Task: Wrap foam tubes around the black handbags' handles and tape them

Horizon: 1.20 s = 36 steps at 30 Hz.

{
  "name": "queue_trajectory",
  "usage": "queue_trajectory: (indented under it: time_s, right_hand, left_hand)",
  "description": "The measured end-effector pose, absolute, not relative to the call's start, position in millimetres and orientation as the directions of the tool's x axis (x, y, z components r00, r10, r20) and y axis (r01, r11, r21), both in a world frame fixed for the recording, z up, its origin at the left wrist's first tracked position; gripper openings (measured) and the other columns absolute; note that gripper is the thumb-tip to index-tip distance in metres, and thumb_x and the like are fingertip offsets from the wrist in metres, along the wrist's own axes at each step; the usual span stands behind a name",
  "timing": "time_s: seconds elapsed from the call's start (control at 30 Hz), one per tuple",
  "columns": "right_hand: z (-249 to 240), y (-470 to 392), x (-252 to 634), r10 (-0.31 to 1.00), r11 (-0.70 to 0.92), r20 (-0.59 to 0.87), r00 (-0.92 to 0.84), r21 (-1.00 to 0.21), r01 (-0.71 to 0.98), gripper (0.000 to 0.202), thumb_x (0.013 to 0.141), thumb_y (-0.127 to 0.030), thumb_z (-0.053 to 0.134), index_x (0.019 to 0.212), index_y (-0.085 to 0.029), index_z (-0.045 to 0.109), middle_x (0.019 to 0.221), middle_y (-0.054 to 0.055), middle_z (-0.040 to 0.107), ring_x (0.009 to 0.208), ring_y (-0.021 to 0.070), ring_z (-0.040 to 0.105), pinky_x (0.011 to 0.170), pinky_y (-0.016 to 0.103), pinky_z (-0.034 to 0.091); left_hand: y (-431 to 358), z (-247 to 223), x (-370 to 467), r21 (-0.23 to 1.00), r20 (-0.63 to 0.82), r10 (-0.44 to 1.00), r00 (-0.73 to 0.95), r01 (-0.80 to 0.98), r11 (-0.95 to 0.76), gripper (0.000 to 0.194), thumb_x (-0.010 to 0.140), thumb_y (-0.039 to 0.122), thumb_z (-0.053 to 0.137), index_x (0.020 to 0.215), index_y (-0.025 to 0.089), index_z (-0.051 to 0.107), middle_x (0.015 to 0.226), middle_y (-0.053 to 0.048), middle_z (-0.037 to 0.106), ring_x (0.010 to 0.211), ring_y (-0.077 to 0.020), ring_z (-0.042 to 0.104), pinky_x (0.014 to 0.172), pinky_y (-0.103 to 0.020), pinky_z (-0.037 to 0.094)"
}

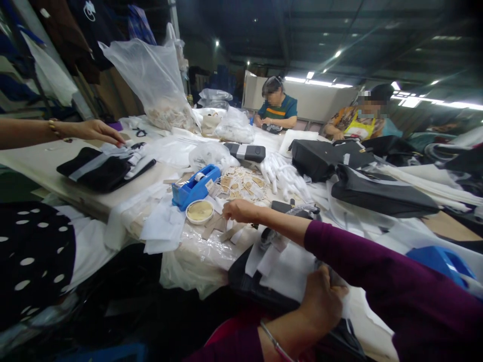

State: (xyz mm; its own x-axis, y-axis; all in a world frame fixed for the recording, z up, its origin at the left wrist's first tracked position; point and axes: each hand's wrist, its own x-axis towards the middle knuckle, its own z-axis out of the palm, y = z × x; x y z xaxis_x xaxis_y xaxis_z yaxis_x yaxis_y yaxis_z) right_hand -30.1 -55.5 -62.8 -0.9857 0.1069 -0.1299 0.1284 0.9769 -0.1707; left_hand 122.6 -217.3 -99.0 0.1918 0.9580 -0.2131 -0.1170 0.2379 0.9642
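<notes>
A black bag [241,274] with white tissue sheets [289,271] over it lies at the table's near edge. My left hand [322,296], closed in a fist, grips a greyish wrapped part at the bag's right side; its exact shape is hidden. Across the bag stretches my right arm. My right hand [239,210] has its fingers pressed together at the cardboard strips [213,226], and what they pinch is too small to tell. Beside it are a round tub [199,212] of yellowish stuff, a blue tape dispenser [196,186] and a pile of stringed tags [243,183].
At left a co-worker's hand [96,131] reaches over a folded black item [94,168]. Two people [279,108] sit across the table. Black bags [381,193] and another blue dispenser [439,264] lie at right. A large clear plastic bag [147,75] stands behind.
</notes>
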Motion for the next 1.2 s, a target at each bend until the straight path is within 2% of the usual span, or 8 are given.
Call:
queue_trajectory:
  time_s: [0.3,0.4,0.5,0.6,0.67,0.83,1.07,1.2]
  right_hand:
    - [-66.8,-36.6,-8.4,0.308,0.942,-0.238,-0.921,-0.063,0.331,0.021,0.069,-0.007,0.054,0.08,-0.013,0.071,0.073,0.007,0.068,0.061,0.0133,0.055,0.052,0.022,0.029]
    - [-72.3,-42.2,-9.6,0.227,0.96,-0.282,-0.932,-0.094,0.263,0.024,0.067,-0.005,0.057,0.083,-0.018,0.07,0.082,0.003,0.068,0.069,0.0126,0.056,0.055,0.02,0.031]
    - [-74.1,-53.0,-13.9,0.062,0.98,-0.249,-0.966,-0.168,0.106,0.022,0.07,-0.006,0.059,0.088,-0.018,0.066,0.092,0.002,0.065,0.076,0.012,0.055,0.06,0.02,0.032]
    - [-71.9,-66.5,-18.1,-0.098,0.975,-0.175,-0.98,-0.213,-0.06,0.022,0.075,-0.007,0.056,0.094,-0.017,0.061,0.097,0.003,0.061,0.075,0.0112,0.053,0.061,0.021,0.033]
    - [-70.0,-75.2,-20.3,-0.16,0.974,-0.184,-0.97,-0.19,-0.125,0.024,0.079,-0.007,0.052,0.098,-0.019,0.059,0.097,0.003,0.059,0.071,0.0109,0.051,0.06,0.021,0.032]
    - [-69.3,-86.8,-24.2,-0.192,0.981,-0.286,-0.939,-0.064,-0.181,0.033,0.08,-0.002,0.045,0.103,-0.022,0.058,0.107,0.004,0.055,0.069,0.0112,0.049,0.056,0.024,0.029]
    - [-74.7,-85.8,-25.4,-0.217,0.975,-0.281,-0.935,-0.023,-0.22,0.03,0.09,-0.009,0.041,0.11,-0.023,0.057,0.115,0.007,0.053,0.078,0.0134,0.051,0.06,0.025,0.031]
    - [-69.5,-83.3,-29.5,-0.232,0.973,-0.265,-0.936,-0.053,-0.226,0.02,0.086,-0.008,0.046,0.094,-0.019,0.061,0.103,0.005,0.058,0.078,0.0128,0.051,0.06,0.024,0.03]
  left_hand:
    - [-218.8,-95.9,122.7,0.962,-0.255,0.956,0.143,-0.058,0.266,0.027,0.074,0.02,0.058,0.1,0.014,0.058,0.092,-0.009,0.065,0.086,-0.0224,0.059,0.084,-0.031,0.045]
    - [-218.7,-96.7,123.0,0.964,-0.246,0.958,0.15,-0.062,0.258,0.027,0.073,0.02,0.06,0.099,0.015,0.057,0.093,-0.008,0.064,0.086,-0.0217,0.057,0.083,-0.03,0.044]
    - [-218.9,-98.0,122.4,0.967,-0.231,0.961,0.15,-0.072,0.244,0.028,0.072,0.02,0.061,0.099,0.016,0.057,0.093,-0.007,0.064,0.086,-0.0215,0.056,0.082,-0.03,0.044]
    - [-220.2,-96.3,120.9,0.97,-0.22,0.964,0.153,-0.073,0.233,0.029,0.072,0.019,0.06,0.1,0.016,0.057,0.092,-0.007,0.064,0.085,-0.0212,0.056,0.082,-0.031,0.044]
    - [-221.7,-93.8,119.9,0.973,-0.197,0.969,0.151,-0.087,0.212,0.03,0.072,0.018,0.059,0.102,0.016,0.057,0.093,-0.006,0.065,0.086,-0.0212,0.056,0.083,-0.031,0.043]
    - [-223.2,-92.1,119.1,0.976,-0.169,0.975,0.146,-0.115,0.186,0.035,0.073,0.019,0.059,0.108,0.016,0.057,0.099,-0.008,0.065,0.09,-0.023,0.057,0.085,-0.032,0.042]
    - [-221.0,-103.7,121.6,0.985,-0.121,0.983,0.139,-0.106,0.136,0.032,0.073,0.02,0.059,0.105,0.015,0.058,0.097,-0.01,0.065,0.087,-0.0223,0.057,0.083,-0.031,0.043]
    - [-220.7,-102.1,121.4,0.975,-0.199,0.969,0.144,-0.07,0.21,0.026,0.071,0.022,0.061,0.096,0.014,0.059,0.087,-0.008,0.064,0.078,-0.021,0.056,0.075,-0.031,0.044]
